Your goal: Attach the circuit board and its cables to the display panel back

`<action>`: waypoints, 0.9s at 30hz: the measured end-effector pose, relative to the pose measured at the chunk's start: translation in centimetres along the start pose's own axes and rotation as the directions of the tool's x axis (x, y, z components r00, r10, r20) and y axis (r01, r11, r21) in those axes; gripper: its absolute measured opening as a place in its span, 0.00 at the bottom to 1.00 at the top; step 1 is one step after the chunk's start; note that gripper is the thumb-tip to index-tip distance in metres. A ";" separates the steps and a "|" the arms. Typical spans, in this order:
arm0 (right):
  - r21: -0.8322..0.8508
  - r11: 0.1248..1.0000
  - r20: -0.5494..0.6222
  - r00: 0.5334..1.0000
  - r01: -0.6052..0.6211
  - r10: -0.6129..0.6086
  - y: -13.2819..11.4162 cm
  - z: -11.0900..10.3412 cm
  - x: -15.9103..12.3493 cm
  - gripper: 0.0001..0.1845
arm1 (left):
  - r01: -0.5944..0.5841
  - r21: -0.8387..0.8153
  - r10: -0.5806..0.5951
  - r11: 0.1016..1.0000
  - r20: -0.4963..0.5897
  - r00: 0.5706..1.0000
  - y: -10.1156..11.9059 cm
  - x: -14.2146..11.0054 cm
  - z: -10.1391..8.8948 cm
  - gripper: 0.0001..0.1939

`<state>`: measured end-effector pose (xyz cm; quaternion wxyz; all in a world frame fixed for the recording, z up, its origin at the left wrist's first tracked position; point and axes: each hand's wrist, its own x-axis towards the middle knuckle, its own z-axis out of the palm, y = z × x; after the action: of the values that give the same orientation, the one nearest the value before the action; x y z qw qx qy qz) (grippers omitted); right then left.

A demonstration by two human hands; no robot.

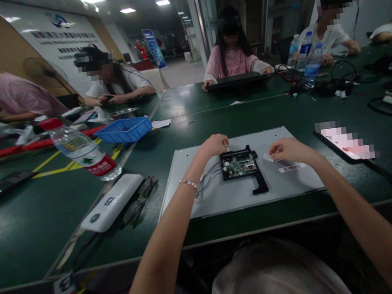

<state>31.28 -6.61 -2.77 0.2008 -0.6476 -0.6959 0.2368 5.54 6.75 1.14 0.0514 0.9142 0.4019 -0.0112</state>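
A flat light-grey panel (210,205) lies in front of me, with a black bracket (261,182) and a green circuit board (237,166) on it. Thin grey-blue wires (209,176) run left from the board. My left hand (215,144) is at the bracket's top left corner, its fingers pinched; a tiny white bit shows at the fingertips, too small to name. To the right of the bracket, my right hand (288,150) pinches a small white piece (270,158), thin like a label, just above the panel. A barcode sticker (292,167) is on the panel below that hand.
Left of the panel are a white power bank (113,202), glasses (140,201), a water bottle (84,153) and a blue basket (126,130). A phone (346,145) with a cable lies right. Several people sit around the green table (194,130); bottles and cables stand far right.
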 end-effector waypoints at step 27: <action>-0.067 0.997 -0.104 0.994 -0.028 0.020 -0.6 -0.9 -0.5 0.11 | 0.001 -0.155 -0.004 0.988 -0.023 1.000 1.4 4.2 1.0 0.14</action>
<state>31.40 -7.12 -1.69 0.2115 -0.6738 -0.6844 0.1813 9.47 8.80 -0.03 0.1176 0.9070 0.4032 0.0304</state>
